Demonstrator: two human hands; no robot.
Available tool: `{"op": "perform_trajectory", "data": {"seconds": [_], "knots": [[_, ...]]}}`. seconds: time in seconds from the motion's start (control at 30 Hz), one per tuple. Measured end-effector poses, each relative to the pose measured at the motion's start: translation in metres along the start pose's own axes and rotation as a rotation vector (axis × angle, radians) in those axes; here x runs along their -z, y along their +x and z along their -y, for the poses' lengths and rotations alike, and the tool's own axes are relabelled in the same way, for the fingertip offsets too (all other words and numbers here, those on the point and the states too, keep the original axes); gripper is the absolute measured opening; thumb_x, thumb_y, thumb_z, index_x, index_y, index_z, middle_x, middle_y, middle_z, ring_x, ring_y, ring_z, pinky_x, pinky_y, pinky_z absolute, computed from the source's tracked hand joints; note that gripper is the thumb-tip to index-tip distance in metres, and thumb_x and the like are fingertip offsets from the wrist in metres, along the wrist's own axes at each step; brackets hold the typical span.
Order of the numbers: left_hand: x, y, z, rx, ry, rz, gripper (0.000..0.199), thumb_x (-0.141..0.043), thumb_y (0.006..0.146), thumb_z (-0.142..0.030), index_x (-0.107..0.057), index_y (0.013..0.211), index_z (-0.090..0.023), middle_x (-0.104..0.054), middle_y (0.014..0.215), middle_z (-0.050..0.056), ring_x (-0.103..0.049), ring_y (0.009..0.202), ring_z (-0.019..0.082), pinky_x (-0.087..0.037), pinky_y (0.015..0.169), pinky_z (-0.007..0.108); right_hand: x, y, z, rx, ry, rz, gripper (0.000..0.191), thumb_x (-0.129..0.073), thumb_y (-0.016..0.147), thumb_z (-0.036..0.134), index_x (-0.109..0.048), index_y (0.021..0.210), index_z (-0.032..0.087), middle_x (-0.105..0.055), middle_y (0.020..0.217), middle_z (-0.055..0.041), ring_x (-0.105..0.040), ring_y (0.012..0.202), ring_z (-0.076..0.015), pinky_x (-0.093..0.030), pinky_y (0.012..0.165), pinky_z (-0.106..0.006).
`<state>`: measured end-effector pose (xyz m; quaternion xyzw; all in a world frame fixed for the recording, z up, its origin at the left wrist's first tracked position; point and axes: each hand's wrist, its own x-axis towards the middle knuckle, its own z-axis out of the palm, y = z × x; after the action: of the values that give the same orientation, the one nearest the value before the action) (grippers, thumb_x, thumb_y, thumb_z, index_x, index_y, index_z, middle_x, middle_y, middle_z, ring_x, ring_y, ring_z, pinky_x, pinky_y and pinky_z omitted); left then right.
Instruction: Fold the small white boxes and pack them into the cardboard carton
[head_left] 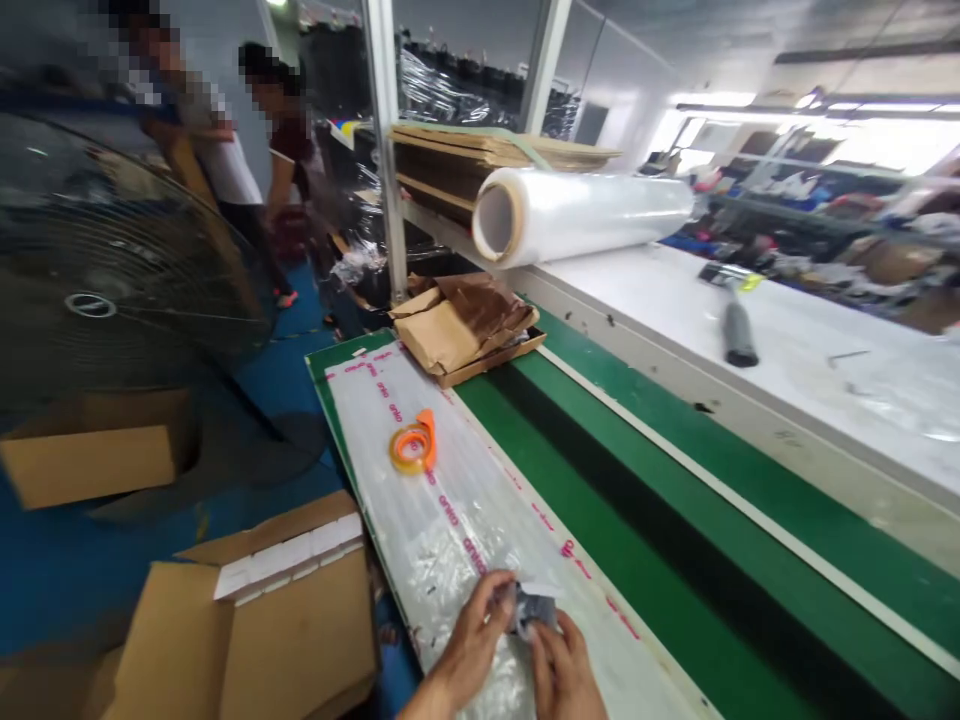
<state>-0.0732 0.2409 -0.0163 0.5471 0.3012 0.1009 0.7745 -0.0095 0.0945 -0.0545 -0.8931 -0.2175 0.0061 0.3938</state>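
A small dark item (534, 608) with a white flap along its top is held between both hands, low in the view; what it is cannot be made out. My left hand (474, 632) grips its left side with fingers and thumb. On its lower right side, my right hand (562, 665) pinches it with curled fingers. Clear plastic (504, 675) lies beneath the hands on the narrow white work surface (375, 440), which carries pink lettering. Farther up that surface rests an orange tape dispenser (414, 443) with a yellowish roll.
Open cardboard boxes (300, 620) stand at the lower left, near a large fan (90, 305). A green conveyor belt (570, 460) runs on the right. Beyond are a brown paper tray (469, 330), a plastic film roll (592, 212) and two people (289, 150).
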Motion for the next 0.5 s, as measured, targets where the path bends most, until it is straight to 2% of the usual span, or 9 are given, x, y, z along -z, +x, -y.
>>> {"op": "perform_trajectory", "data": {"seconds": [0.07,0.13,0.2,0.23,0.33,0.43,0.5], "knots": [[-0.001,-0.001,0.0,-0.008,0.037,0.01,0.066,-0.063,0.089,-0.073,-0.065,0.132,-0.023,-0.067,0.14,0.012,-0.057,0.136,0.035,-0.041,0.122,0.047,0.003,0.006,0.011,-0.071,-0.085,0.001,0.07,-0.03,0.098,0.078,-0.077,0.105,0.026,-0.072,0.134,-0.0144,-0.076,0.108,-0.0314,-0.065,0.083,-0.045],[-0.006,-0.002,0.004,-0.032,0.078,0.012,0.062,-0.061,0.091,-0.07,-0.063,0.132,-0.023,-0.065,0.141,0.013,-0.057,0.135,0.033,-0.041,0.12,0.045,0.003,0.012,0.021,-0.177,-0.167,-0.001,0.074,-0.028,0.095,0.083,-0.069,0.12,0.027,-0.074,0.131,-0.0132,-0.078,0.101,-0.0325,-0.064,0.074,-0.045],[-0.011,-0.001,0.009,-0.056,0.108,-0.007,0.059,-0.058,0.093,-0.066,-0.06,0.133,-0.023,-0.063,0.14,0.013,-0.057,0.134,0.033,-0.041,0.118,0.045,0.002,0.016,0.025,-0.278,-0.181,-0.01,0.079,-0.032,0.092,0.087,-0.059,0.134,0.027,-0.077,0.125,-0.012,-0.078,0.096,-0.033,-0.062,0.07,-0.045],[-0.014,0.0,0.012,-0.063,0.123,-0.037,0.056,-0.057,0.093,-0.063,-0.059,0.132,-0.022,-0.063,0.139,0.013,-0.057,0.132,0.033,-0.041,0.118,0.045,0.001,0.016,0.025,-0.303,-0.151,-0.013,0.079,-0.036,0.09,0.088,-0.057,0.135,0.026,-0.078,0.121,-0.0114,-0.078,0.095,-0.0328,-0.061,0.071,-0.045],[-0.019,0.006,0.019,-0.093,0.158,-0.163,0.044,-0.058,0.093,-0.054,-0.06,0.123,-0.023,-0.066,0.128,0.012,-0.059,0.126,0.032,-0.042,0.114,0.045,-0.001,0.01,0.017,-0.226,0.079,-0.008,0.072,-0.045,0.091,0.084,-0.065,0.124,0.023,-0.076,0.126,-0.0129,-0.074,0.114,-0.0331,-0.061,0.092,-0.047],[-0.023,0.016,0.026,-0.124,0.104,-0.192,0.031,-0.061,0.09,-0.045,-0.062,0.112,-0.023,-0.067,0.112,0.008,-0.062,0.111,0.029,-0.047,0.105,0.042,-0.001,0.004,0.006,-0.176,0.285,-0.026,0.066,-0.043,0.097,0.074,-0.072,0.121,0.02,-0.071,0.135,-0.0154,-0.064,0.133,-0.0333,-0.051,0.117,-0.053],[-0.027,0.022,0.033,-0.114,0.004,-0.177,0.026,-0.065,0.082,-0.033,-0.063,0.106,-0.024,-0.067,0.104,0.004,-0.063,0.101,0.026,-0.05,0.097,0.039,0.001,0.005,0.001,-0.197,0.353,-0.008,0.067,-0.047,0.095,0.076,-0.077,0.112,0.019,-0.072,0.129,-0.0171,-0.064,0.13,-0.0352,-0.054,0.111,-0.053]]}}
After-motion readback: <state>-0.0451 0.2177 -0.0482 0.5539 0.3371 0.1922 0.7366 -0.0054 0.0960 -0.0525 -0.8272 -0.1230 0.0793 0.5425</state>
